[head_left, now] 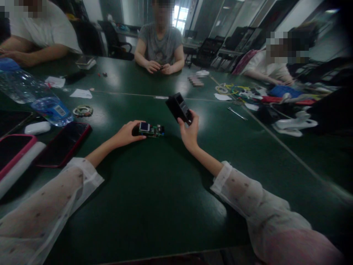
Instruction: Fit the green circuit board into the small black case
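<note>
My left hand (129, 133) is closed around the left end of a small green circuit board (156, 131) with a little square screen on top, low over the table. In my right hand (190, 133) is a black plastic case (179, 107), tilted and raised above the table, with a window-like opening near its upper end. Thumb and fingers grip the case by its lower end. Case and board are apart, with a gap of table between them. What lies under the board is hidden.
On the left are a water bottle (52, 106), a red-edged phone (66, 144) and a white earbud case (38, 127). A tape roll (83, 110) lies beyond. Rightward are a wrench (237, 113), cables (231, 89) and a white tool-like object (295, 123). Several people sit around the green table (154, 206).
</note>
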A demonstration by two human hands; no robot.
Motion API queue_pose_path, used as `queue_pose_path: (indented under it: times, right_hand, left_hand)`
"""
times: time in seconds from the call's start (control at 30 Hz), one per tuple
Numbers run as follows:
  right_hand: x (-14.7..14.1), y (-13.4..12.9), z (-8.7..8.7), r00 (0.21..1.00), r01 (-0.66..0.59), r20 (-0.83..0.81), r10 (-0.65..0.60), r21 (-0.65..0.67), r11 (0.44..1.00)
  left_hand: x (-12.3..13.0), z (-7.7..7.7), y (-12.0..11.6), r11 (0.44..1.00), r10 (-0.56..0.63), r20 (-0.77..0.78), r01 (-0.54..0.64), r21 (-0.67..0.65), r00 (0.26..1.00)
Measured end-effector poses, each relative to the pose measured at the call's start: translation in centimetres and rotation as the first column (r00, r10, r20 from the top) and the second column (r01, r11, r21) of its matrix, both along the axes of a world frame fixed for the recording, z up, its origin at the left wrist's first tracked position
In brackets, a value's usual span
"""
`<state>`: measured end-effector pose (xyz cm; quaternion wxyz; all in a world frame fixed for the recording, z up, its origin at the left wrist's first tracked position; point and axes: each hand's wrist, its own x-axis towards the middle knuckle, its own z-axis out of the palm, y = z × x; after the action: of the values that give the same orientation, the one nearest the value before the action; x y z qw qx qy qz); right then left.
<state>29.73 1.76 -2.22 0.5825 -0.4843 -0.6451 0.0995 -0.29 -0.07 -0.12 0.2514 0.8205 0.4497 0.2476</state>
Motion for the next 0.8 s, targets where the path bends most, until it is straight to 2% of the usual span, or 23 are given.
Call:
queue_pose_path:
  times: [0.2, 0.47, 0.8]
  right_hand:
    - [-2.1, -2.3, 1.2, 0.989, -0.133, 0.069, 0.131, 0.018, 0.991]
    - [-3.0, -3.6, 1.5, 0.929, -0.318, 0.179, 0.325, -0.067, 0.946]
    - [-3.0, -3.7, 1.7, 0.87, -0.394, 0.254, 0.422, -0.154, 0.906]
  left_hand:
    - [0.2, -0.1, 0.1, 0.999, -0.001, -0.002, 0.001, 0.039, 1.0]
    - [0.2, -0.5, 0.3, 0.999, 0.031, -0.018, -0.031, 0.031, 0.999]
    - [0.2, -0.6, 0.3, 1.0, 0.027, 0.027, -0.027, 0.004, 0.999]
